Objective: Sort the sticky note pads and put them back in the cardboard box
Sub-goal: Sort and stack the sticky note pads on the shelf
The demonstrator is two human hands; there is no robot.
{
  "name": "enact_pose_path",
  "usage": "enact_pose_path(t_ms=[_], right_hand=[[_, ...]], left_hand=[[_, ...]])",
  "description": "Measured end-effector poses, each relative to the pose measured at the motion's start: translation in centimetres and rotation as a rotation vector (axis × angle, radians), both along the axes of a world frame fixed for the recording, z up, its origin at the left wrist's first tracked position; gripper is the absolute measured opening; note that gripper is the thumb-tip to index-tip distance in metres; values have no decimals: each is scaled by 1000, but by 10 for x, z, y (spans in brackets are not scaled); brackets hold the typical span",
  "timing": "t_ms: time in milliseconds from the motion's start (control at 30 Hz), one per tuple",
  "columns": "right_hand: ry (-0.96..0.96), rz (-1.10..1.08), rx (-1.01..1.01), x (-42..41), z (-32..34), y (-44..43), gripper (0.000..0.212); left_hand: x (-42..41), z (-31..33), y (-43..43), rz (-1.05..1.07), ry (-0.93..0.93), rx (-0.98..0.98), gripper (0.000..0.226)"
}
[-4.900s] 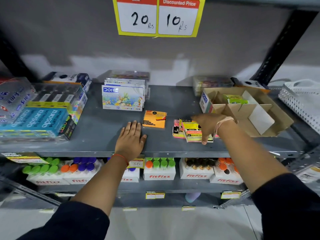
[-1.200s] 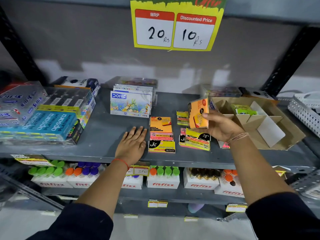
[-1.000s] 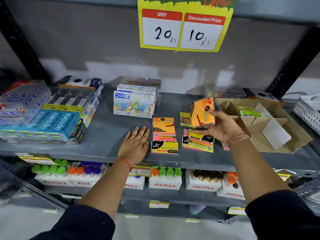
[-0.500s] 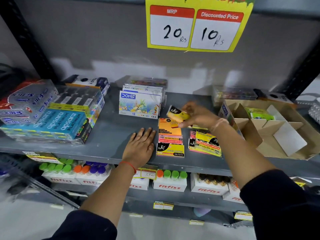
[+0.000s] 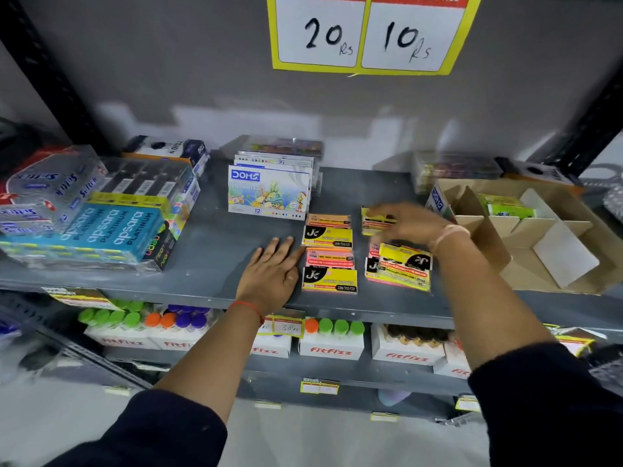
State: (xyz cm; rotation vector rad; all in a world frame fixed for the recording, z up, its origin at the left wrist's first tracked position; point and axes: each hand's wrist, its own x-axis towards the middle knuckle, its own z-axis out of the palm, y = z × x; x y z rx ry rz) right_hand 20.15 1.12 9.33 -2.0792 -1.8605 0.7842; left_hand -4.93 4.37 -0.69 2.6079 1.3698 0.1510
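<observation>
Several sticky note pads lie on the grey shelf [image 5: 215,251]. A column of them runs front to back: orange [image 5: 328,220], yellow [image 5: 327,238], pink [image 5: 330,258], yellow [image 5: 329,281]. A loose yellow and pink pile [image 5: 401,266] lies to their right. Behind that pile my right hand [image 5: 409,224] reaches over a small yellow pad [image 5: 372,224], fingers blurred on it; the grip is unclear. My left hand [image 5: 273,274] lies flat on the shelf beside the column. The divided cardboard box [image 5: 488,251] stands at the right with green pads [image 5: 505,205] in a back compartment.
A DOMS pastel box [image 5: 268,193] stands just behind the column. Stacked pencil and pen packs [image 5: 101,210] fill the shelf's left side. Clear packs [image 5: 455,168] sit behind the cardboard box. A price sign [image 5: 367,35] hangs above. Fitfizz bottles [image 5: 330,338] line the lower shelf.
My right hand carried a yellow pad from near the box to the column and left it there. It has now moved right, onto the small yellow pad. My left hand stayed put.
</observation>
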Motion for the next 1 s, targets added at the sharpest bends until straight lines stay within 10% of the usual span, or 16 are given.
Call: enact_pose_path(t_ms=[200,667,1000], right_hand=[[-195,-22,-241,10,-26,-44,100],[-66,217,120,-64,-6,-26,77],[-115,207,135,-77,-41,-23,62]], left_hand=[[1,0,-1,0,6,-2,80],[0,0,-1,7,8,-10,92],[2,1,0,38,-33,-38,51]])
